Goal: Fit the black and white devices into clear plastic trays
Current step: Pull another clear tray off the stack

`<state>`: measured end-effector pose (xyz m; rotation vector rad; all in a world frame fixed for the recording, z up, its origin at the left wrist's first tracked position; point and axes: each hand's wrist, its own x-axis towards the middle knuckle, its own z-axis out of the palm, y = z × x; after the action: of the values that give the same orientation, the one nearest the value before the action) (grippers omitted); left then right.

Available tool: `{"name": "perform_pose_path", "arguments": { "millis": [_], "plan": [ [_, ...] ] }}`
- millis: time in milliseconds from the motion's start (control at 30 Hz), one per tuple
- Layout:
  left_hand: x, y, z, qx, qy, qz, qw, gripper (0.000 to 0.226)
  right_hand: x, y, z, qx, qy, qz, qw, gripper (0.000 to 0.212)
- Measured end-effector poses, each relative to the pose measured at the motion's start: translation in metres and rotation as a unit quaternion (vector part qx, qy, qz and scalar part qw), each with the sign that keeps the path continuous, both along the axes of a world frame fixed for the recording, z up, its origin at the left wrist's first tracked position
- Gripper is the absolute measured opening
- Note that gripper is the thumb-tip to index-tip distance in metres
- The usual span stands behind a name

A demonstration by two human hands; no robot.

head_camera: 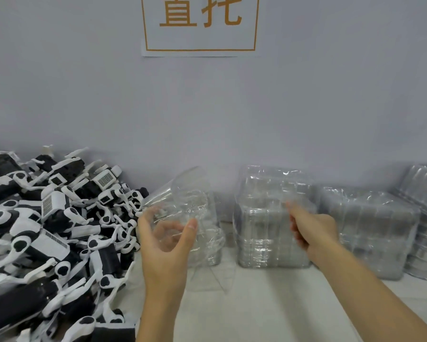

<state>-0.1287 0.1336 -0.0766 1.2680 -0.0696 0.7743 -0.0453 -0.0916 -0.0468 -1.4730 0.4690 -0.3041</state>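
Note:
A big heap of black and white devices [54,228] covers the left side of the table. My left hand [164,239] grips a clear plastic tray [185,206], lifted and tilted in front of me, thumb on its near face. My right hand [311,228] reaches to the stack of clear trays [269,230] in the middle, its curled fingers at the stack's top right corner; the fingertips are hidden behind the plastic.
More stacks of clear trays [365,230] stand along the wall to the right, another stack of clear trays [424,218] at the far right. A white table top [257,304] lies between my arms. A paper sign [200,23] hangs on the grey wall.

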Motion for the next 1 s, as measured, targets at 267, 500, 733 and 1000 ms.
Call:
{"name": "perform_pose_path", "arguments": {
  "millis": [267, 500, 733, 1000],
  "plan": [
    [-0.004, -0.011, 0.009, 0.235, 0.031, -0.047, 0.97, 0.08, -0.068, 0.013, -0.001, 0.012, -0.093, 0.142, 0.985, 0.018],
    [-0.005, -0.036, 0.012, 0.479, 0.068, -0.067, 0.872, 0.067, -0.095, 0.005, -0.036, 0.115, -0.07, 0.162, 0.978, 0.019],
    [-0.013, -0.046, 0.02, 0.545, 0.105, -0.127, 0.822, 0.06, -0.095, -0.023, -0.047, 0.178, -0.02, 0.17, 0.969, 0.044],
    [-0.029, -0.039, 0.041, 0.578, 0.111, -0.132, 0.798, 0.048, -0.093, -0.023, -0.051, 0.183, -0.078, 0.186, 0.962, 0.049]
  ]
}}
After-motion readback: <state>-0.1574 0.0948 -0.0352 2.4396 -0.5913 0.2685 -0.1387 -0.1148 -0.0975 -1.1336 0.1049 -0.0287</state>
